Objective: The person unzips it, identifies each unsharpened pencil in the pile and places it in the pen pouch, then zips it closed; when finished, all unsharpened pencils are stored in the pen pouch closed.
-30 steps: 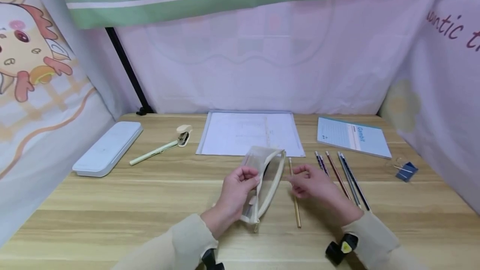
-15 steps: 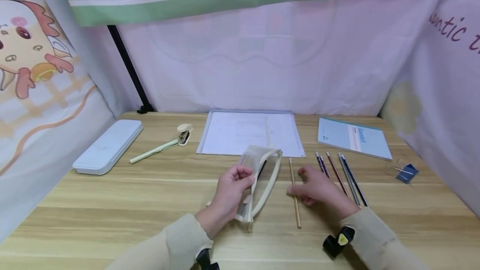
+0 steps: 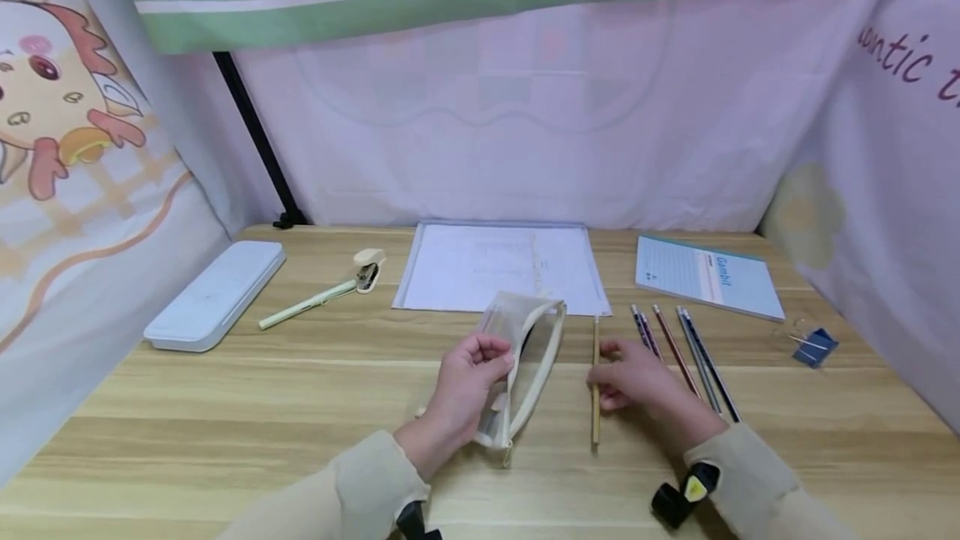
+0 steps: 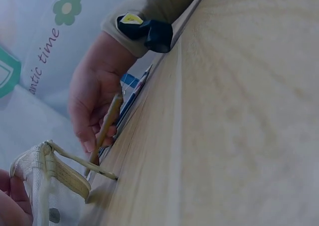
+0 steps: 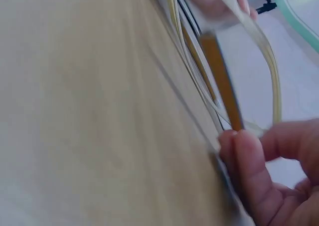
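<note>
In the head view my left hand (image 3: 467,386) pinches one edge of a whitish mesh pencil pouch (image 3: 491,419), whose zippered mouth gapes toward the right. A dark slim item shows inside it. To the right of the pouch, my right hand (image 3: 637,382) pinches a gold pencil (image 3: 596,423) between thumb and fingers. In the left wrist view that pencil (image 4: 103,131) slants beside the pouch's zipper. The right wrist view has the pencil (image 5: 222,81) rising from the fingertips, with its shadow on the wooden tabletop.
Several pencils (image 3: 705,365) lie right of my right hand. Behind are a paper sheet (image 3: 502,265), a notebook (image 3: 705,273) and a blue binder clip (image 3: 813,347). On the left lie a pale case (image 3: 217,294), a stapler (image 3: 367,269) and a light green pen (image 3: 307,305).
My right hand has closed its fingers on the gold pencil and shifted it slightly right. My left hand keeps hold of the pouch, which has moved a little left.
</note>
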{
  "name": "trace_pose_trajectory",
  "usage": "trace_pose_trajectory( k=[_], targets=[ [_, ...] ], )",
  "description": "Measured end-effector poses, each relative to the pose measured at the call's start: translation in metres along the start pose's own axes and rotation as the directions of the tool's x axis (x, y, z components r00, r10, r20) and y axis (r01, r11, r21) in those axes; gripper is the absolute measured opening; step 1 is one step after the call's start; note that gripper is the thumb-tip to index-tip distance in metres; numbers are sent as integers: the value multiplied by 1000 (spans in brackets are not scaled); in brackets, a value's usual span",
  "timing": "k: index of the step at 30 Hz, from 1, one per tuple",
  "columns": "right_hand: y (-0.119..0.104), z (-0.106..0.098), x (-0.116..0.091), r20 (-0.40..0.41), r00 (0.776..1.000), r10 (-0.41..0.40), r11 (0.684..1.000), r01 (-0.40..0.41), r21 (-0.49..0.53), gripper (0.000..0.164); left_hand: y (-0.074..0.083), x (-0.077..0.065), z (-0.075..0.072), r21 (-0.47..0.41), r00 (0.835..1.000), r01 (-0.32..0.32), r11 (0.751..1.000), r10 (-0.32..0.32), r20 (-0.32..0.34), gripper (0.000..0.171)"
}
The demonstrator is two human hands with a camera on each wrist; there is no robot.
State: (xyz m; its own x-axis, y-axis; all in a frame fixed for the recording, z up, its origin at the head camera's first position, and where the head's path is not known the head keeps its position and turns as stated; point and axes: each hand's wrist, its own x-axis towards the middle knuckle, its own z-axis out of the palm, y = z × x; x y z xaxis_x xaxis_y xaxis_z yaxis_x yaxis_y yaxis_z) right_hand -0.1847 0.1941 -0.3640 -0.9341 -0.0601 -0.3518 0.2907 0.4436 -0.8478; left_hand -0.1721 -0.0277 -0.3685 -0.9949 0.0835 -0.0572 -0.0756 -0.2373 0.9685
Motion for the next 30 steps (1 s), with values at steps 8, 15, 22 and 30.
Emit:
trace_pose_trajectory(
  k=[8, 15, 22, 30],
  targets=[
    [-6, 14, -8, -47, 991, -129, 902, 137, 409, 42, 1, -3, 8, 4, 1000, -16, 1000, 16, 19, 16],
    [-13, 40, -10, -10, 992, -128, 869, 117, 481, 37, -3, -3, 16, 4, 999, -5, 1000, 5, 46, 17],
    [-15, 62, -12, 79, 989, -125, 881, 74, 467, 29, -3, -3, 20, 1, 999, -20, 1000, 20, 42, 16],
    [-16, 57, -15, 21, 993, -118, 921, 102, 377, 36, -1, 1, 19, 1, 1000, -20, 1000, 20, 15, 15]
  ],
)
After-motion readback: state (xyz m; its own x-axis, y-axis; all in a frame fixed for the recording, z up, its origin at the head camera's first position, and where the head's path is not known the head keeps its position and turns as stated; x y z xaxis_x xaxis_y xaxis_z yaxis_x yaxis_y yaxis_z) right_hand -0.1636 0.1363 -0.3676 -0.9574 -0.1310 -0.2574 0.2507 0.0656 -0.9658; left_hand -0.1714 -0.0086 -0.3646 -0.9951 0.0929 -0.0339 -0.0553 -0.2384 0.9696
